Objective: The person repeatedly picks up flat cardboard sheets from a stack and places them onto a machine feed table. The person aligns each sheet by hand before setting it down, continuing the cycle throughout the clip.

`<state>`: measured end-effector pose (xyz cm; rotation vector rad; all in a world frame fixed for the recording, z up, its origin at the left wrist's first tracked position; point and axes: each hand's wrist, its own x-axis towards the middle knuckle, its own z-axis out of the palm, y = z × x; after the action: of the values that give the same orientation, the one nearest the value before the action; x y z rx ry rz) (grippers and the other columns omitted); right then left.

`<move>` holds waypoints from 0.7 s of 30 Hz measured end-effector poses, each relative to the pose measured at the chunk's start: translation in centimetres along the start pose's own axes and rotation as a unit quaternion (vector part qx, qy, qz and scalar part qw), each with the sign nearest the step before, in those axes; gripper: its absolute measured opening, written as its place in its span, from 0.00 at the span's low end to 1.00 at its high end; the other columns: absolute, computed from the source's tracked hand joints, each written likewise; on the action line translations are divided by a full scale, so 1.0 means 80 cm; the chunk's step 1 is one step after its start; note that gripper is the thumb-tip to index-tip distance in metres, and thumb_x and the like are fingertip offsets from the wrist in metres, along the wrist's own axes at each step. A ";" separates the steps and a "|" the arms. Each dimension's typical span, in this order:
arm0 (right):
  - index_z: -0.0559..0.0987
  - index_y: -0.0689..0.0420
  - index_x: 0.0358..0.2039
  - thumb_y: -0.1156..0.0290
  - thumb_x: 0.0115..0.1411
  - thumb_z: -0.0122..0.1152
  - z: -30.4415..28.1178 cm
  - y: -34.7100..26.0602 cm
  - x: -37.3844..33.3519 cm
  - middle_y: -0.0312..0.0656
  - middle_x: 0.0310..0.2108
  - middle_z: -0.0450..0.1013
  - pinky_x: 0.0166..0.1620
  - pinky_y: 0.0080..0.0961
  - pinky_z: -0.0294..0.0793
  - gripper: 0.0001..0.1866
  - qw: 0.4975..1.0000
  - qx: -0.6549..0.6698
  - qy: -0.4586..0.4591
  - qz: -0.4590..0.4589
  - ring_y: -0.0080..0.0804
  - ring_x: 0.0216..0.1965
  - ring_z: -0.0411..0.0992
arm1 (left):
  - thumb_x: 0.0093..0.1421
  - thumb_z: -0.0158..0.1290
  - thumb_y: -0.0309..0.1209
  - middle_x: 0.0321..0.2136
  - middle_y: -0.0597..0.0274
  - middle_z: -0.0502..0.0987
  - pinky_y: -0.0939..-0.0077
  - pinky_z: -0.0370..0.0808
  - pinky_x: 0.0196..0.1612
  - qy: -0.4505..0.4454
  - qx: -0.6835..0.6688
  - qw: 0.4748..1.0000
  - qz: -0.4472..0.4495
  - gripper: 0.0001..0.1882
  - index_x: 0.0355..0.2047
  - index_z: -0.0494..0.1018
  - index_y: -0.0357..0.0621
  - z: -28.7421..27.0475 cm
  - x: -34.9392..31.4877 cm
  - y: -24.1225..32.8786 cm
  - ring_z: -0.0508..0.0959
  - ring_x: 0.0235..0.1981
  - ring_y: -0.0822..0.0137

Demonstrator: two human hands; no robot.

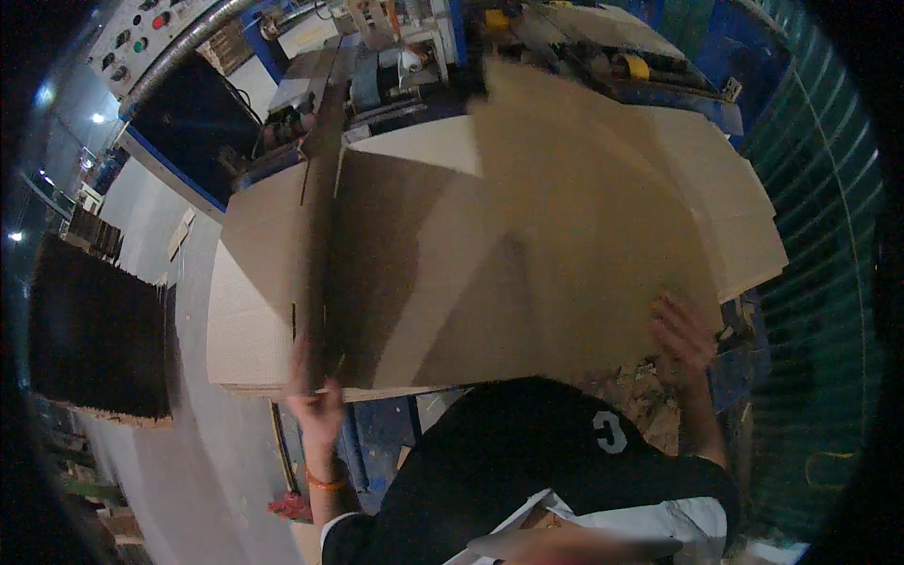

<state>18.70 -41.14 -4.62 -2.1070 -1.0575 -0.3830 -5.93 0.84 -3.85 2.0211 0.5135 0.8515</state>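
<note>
A large brown cardboard sheet [565,245], creased and slotted near its left end, lies tilted across the middle of the view, its far part smeared by motion. My left hand [318,400] grips its near edge by the left slots, fingers closed and blurred. At the right end my right hand [685,331] holds the same sheet, fingers over its upper face; the thumb is hidden. Beneath it rests a stack of similar cardboard sheets [250,325], whose edges show at the left and right.
Beyond the stack stands a blue machine with rollers [377,85] and a yellow wheel [633,66]. A control panel with buttons [141,42] is at the far left. A dark stack of board [99,330] stands on the left floor. A green corrugated wall [819,235] runs along the right.
</note>
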 end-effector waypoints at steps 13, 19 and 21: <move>0.71 0.51 0.49 0.62 0.45 0.63 0.026 0.014 0.073 0.40 0.57 0.60 0.56 0.41 0.58 0.28 0.932 -0.151 -0.278 -0.178 0.41 0.58 0.57 | 0.50 0.46 0.23 0.56 0.56 0.63 0.55 0.55 0.60 -0.262 0.351 0.871 0.223 0.26 0.52 0.67 0.51 0.040 0.051 0.018 0.61 0.58 0.55; 0.66 0.50 0.54 0.41 0.50 0.51 0.075 0.058 0.159 0.43 0.60 0.55 0.60 0.45 0.50 0.36 0.931 -0.159 -0.281 -0.172 0.44 0.60 0.52 | 0.45 0.54 0.22 0.56 0.55 0.61 0.58 0.57 0.59 -0.205 0.337 0.895 0.210 0.33 0.55 0.63 0.50 0.047 0.107 0.002 0.60 0.58 0.54; 0.65 0.51 0.56 0.40 0.49 0.52 0.086 0.075 0.195 0.43 0.60 0.55 0.60 0.44 0.49 0.38 0.932 -0.154 -0.266 -0.191 0.44 0.61 0.52 | 0.43 0.56 0.22 0.55 0.54 0.62 0.61 0.59 0.58 -0.182 0.315 0.908 0.210 0.36 0.56 0.62 0.49 0.054 0.136 -0.004 0.61 0.57 0.54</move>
<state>32.65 -29.65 -3.72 -2.3432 -1.8417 -0.1617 4.61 5.41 -1.73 2.8830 0.1339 0.5553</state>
